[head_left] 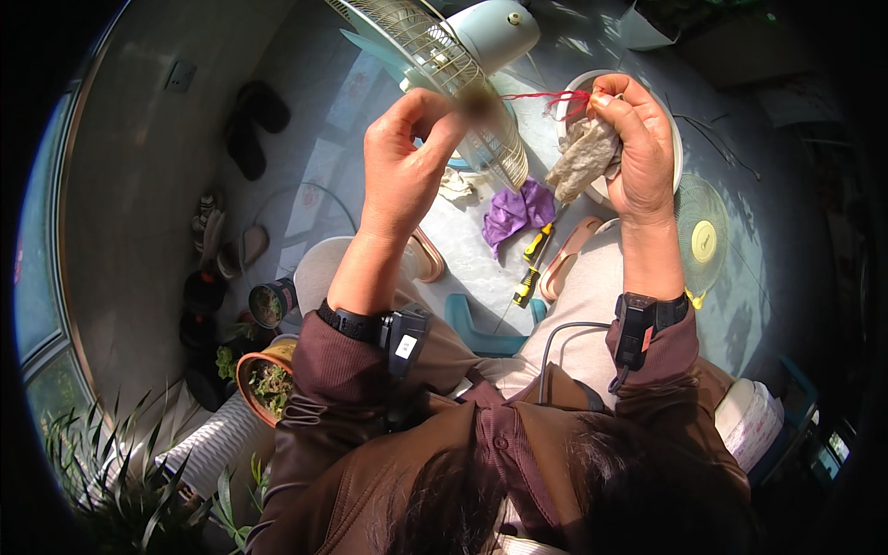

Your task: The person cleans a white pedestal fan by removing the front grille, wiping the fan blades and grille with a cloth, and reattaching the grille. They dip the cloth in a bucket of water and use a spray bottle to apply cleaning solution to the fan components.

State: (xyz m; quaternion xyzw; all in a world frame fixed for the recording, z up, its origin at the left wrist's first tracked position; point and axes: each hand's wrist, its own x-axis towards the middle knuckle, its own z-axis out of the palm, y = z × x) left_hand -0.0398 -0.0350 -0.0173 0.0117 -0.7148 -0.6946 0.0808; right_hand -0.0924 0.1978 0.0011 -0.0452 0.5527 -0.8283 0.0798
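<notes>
Red string (536, 95): stretched between the right hand and the fan, its far end lost in a dark blur (478, 104) beside the left hand.
Right hand (643, 148): thumb and forefinger pinched on the string, the palm side against the rag.
Left hand (407, 153): raised before the fan, thumb and forefinger curved toward each other; the tips blur, so I cannot tell whether they hold anything.
Rag (587, 159): grey, crumpled, hanging under the right hand's pinch, in front of the bucket.
Fan (444, 63): tilted, wire cage over pale blue blades.
Bucket (677, 153): white, round, partly behind the right hand.
Purple cloth (515, 215): crumpled on the floor, between the slippers (566, 259).
Screwdrivers (536, 244): two, yellow and black, just beside the cloth.
Green disc (689, 254): yellow-centred, to the right of the right wrist.
Pots (247, 388): two, planted, at the left.
</notes>
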